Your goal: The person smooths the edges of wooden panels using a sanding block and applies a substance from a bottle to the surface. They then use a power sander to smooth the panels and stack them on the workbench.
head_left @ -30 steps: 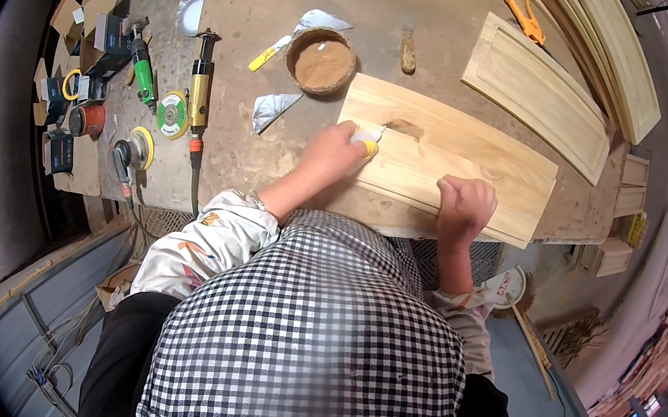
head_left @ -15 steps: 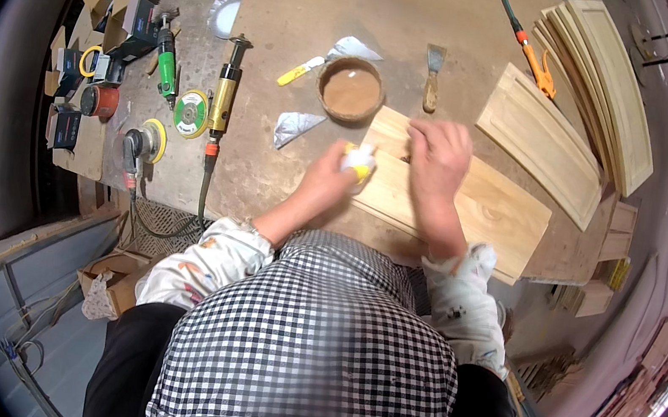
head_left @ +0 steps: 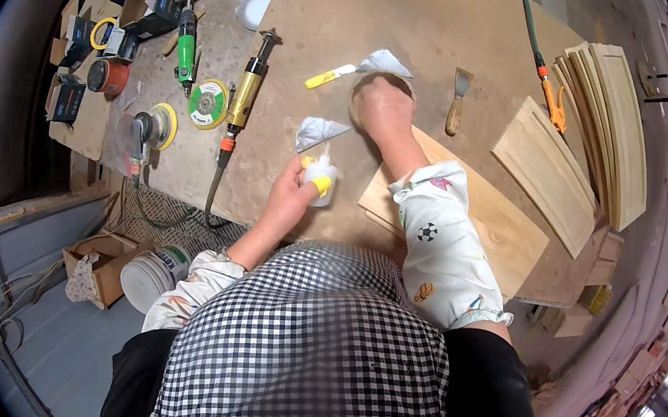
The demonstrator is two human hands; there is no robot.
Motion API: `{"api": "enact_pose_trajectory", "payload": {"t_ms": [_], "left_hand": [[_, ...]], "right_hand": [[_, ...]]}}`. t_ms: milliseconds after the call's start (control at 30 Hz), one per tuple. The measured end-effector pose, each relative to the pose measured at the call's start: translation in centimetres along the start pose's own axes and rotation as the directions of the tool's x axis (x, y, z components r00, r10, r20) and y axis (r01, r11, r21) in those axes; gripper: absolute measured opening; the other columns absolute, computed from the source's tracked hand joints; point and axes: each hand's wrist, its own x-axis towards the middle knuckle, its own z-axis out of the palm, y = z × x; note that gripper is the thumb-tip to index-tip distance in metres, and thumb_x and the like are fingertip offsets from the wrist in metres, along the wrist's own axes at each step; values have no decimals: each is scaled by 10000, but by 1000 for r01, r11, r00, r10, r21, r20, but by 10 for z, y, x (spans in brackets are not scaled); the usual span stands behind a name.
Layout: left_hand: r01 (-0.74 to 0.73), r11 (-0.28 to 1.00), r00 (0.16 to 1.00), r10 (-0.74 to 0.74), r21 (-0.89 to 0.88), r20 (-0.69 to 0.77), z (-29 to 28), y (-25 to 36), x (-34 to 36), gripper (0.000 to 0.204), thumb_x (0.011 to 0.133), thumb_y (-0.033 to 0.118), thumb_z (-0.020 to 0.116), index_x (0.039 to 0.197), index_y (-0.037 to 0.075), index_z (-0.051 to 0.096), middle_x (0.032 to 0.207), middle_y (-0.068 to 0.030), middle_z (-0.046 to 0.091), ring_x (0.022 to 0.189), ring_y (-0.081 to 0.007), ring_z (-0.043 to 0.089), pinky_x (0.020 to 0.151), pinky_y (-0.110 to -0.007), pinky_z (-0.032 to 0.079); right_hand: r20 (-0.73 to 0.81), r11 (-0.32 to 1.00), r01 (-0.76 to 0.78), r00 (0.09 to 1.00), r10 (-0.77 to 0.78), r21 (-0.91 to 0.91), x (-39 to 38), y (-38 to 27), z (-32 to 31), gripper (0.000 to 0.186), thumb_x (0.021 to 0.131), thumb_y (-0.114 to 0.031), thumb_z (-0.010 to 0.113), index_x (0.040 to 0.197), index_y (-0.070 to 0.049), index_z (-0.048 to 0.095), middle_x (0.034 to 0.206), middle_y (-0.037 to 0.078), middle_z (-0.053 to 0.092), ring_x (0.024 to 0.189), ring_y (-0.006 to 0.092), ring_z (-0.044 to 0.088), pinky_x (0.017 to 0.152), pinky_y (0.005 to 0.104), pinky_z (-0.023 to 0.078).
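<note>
Since half a second ago the right hand (head_left: pixel 381 106) has left the wooden panel (head_left: pixel 470 215) and reached forward over the round bowl (head_left: pixel 368 85), covering most of it; whether its fingers are curled or spread, I cannot tell. The panel's long axis runs from near the body away to the right. The left hand (head_left: pixel 295 190) (nearer the body) has its fingers clamped round a small white glue bottle (head_left: pixel 321 179), upright just left of the panel's near corner.
</note>
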Motion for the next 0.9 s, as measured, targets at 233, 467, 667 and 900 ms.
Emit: {"api": "enact_pose_trajectory", "payload": {"t_ms": [233, 467, 667, 900], "left_hand": [[30, 1000, 999, -30, 4, 31, 11, 14, 3, 371, 897, 17, 561, 1262, 3, 498, 1101, -65, 642, 977, -129, 628, 841, -270, 501], [47, 995, 995, -54, 89, 84, 16, 17, 12, 364, 901, 15, 559, 1259, 6, 495, 1114, -64, 633, 995, -130, 619, 844, -270, 496], [54, 996, 991, -61, 67, 117, 24, 18, 11, 354, 899, 14, 568, 1248, 14, 505, 1121, -65, 633, 992, -128, 616, 841, -265, 496], [33, 993, 995, -44, 117, 88, 21, 14, 14, 340, 891, 8, 568, 1227, 20, 513, 1107, -64, 640, 987, -126, 626, 848, -270, 503]], "right_hand": [[-138, 795, -383, 858, 495, 470, -109, 34, -61, 81, 806, -158, 697, 831, -91, 735, 825, 95, 655, 760, 278, 651, 683, 372, 512], [-322, 818, -352, 791, 520, 456, -180, 48, -53, 26, 812, -74, 712, 818, -59, 734, 815, 76, 664, 732, 221, 641, 670, 325, 511], [-431, 951, -234, 851, 302, 205, -177, 49, -41, 145, 770, -40, 710, 897, -102, 744, 841, 55, 660, 796, 234, 626, 713, 342, 494], [-266, 984, -176, 947, 177, 30, -200, 39, -46, 460, 728, -165, 747, 1176, -93, 673, 1132, 81, 616, 1030, 291, 558, 877, 420, 438]]}}
